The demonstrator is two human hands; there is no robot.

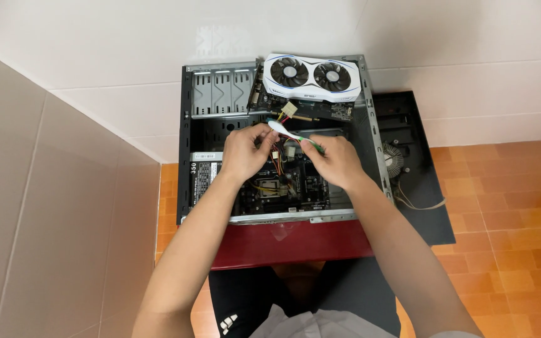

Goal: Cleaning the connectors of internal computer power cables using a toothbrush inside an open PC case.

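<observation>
Both hands pinch a thin white-and-green strip (290, 133) over the open computer case (186, 156): the left hand (243, 153) grips its upper-left end, the right hand (335, 161) its lower-right end. Its long axis slants toward the case's far-left corner. A white two-fan graphics card (311, 76) rests along the far edge.

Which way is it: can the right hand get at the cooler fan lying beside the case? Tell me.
Probably yes. The cooler fan lies uncovered on the black panel, just beyond the right hand, but that hand is gripping a white connector.
</observation>
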